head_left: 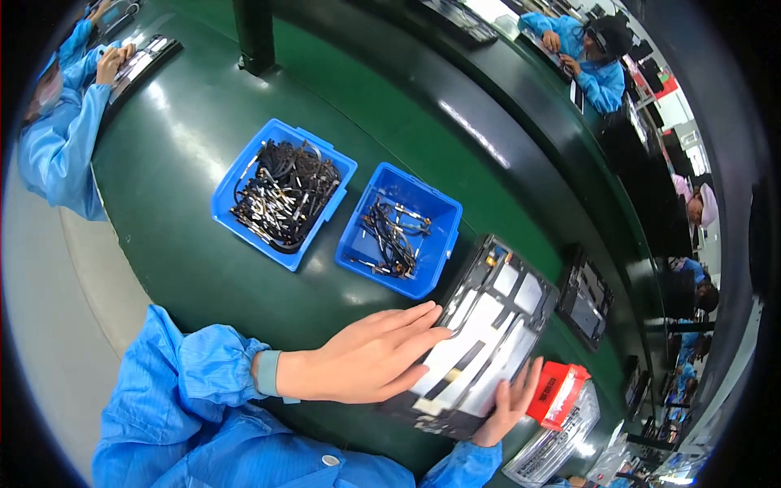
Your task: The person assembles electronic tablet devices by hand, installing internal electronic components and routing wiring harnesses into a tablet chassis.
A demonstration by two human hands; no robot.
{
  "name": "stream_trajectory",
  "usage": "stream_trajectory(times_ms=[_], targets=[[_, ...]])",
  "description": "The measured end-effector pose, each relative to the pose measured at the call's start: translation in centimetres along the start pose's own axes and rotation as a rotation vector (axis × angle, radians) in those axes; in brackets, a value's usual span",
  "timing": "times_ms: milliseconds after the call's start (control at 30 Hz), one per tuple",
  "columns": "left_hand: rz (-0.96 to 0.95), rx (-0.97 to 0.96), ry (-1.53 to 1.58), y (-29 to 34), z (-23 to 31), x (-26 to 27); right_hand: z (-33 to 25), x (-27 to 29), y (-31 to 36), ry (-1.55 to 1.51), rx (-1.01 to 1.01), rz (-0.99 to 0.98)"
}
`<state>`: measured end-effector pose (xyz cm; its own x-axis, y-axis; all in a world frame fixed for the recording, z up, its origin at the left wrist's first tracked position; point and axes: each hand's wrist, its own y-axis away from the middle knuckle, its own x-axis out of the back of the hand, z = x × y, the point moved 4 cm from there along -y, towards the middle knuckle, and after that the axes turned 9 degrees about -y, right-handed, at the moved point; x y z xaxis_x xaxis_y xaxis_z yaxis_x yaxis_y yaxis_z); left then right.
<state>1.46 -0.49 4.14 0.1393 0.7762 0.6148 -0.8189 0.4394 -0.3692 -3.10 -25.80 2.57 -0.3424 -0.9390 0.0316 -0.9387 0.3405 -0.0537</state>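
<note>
Flat device [482, 322] held between left hand [370, 355] and right hand [504, 407]; red box [556, 395] beside it, blue bin [440, 233] beyond.

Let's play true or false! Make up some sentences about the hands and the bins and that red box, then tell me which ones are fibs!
1. The left hand and right hand both touch the flat black-and-silver device. True.
2. Both bins are yellow. False: the left bin and right bin are blue.
3. The red box is close to the right hand. True.
4. The right bin holds more cables than the left bin. False: the left bin holds more.
5. The left hand wears a glove. False: it is bare.
6. A grey-blue band goes round the left wrist. True.
</note>
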Motion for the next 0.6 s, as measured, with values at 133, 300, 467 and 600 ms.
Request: stream_trajectory(times_ms=[133, 300, 467, 600], targets=[[0.153, -0.124, -0.263, -0.5, 0.0, 4.6, -2.3, -2.5, -7.9, 0.044, 0.182, 0.028], [0.179, 0.058, -0.485, 2.8, -1.5, 10.0, 1.5, -2.9, -21.5, -0.086, 0.177, 0.027], [0.452, 0.290, -0.749, 3.7, -7.2, 15.9, 5.3, -5.1, -29.6, 0.051, 0.154, -0.008], [0.385, 0.312, -0.835, 3.8, -8.4, 16.0, 2.4, -10.2, -25.2, 0.627, 0.431, 0.011]])
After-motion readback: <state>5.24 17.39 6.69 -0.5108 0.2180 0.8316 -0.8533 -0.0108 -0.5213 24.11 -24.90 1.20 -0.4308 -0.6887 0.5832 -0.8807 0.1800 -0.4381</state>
